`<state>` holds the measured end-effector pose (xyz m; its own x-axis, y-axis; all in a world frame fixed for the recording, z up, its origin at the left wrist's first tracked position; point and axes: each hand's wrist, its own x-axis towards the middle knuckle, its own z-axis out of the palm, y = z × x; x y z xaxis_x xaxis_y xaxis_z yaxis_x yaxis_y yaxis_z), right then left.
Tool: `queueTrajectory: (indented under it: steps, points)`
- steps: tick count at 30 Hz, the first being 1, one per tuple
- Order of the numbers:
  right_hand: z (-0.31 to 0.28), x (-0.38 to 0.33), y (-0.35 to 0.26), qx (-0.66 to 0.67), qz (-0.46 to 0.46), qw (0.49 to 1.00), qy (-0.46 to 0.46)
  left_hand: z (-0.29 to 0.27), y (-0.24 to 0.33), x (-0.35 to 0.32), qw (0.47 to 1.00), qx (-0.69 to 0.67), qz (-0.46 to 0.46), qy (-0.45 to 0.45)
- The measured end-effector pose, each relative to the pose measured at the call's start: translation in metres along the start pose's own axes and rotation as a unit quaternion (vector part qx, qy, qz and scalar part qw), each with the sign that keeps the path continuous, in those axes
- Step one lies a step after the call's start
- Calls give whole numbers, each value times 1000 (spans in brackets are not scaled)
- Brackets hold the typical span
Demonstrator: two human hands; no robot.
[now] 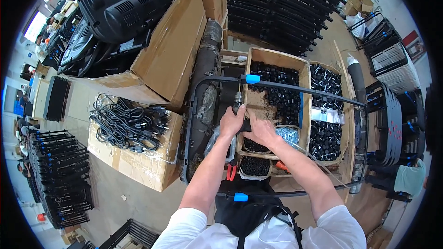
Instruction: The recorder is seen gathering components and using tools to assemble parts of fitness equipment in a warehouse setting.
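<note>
A black metal tube frame point(304, 90) with rounded corners lies across the work stand in front of me. My left hand point(230, 123) is closed around the front of a power drill point(238, 97), just behind its metal chuck. Against the drill's dark body, my right hand point(261, 131) is closed too, its fingers partly hidden. The drill points away from me, its tip at the frame's far bar beside a blue tape piece point(253, 79). Whether the tip touches a screw is too small to tell. Another blue tape piece point(240, 197) marks the near bar.
Wooden bins point(304, 64) of black caps and bolts stand under the frame. Red-handled pliers point(231, 171) hang near a bin of small black screws point(255, 166). Left are cables point(131, 124) on a carton and a large box point(170, 41) of black machine parts. A person point(408, 177) is at right.
</note>
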<state>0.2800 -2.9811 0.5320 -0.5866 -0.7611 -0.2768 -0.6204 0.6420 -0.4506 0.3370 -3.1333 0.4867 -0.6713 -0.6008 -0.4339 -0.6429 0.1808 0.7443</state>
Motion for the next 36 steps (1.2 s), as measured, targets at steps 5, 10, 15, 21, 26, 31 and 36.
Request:
queueTrajectory:
  steps: [5,10,15,21,26,31,36]
  points:
    - [3,5,13,22,-4,1000,1,2,18,-5,999,41,-5,6]
    - [-4,7,10,26,6,999,-18,3,21,-2,999,47,1,14]
    - [16,3,11,32,-56,995,71,7,17,-1,999,35,6,23]
    - [18,-3,5,48,-22,996,66,8,14,-6,998,22,-10,50]
    - [17,-8,0,52,-36,995,80,7,5,-5,994,50,26,94]
    - [14,-15,-4,42,-12,998,45,3,11,-14,990,83,39,106]
    - [20,-20,1,30,-36,997,69,1,14,-20,987,111,46,102]
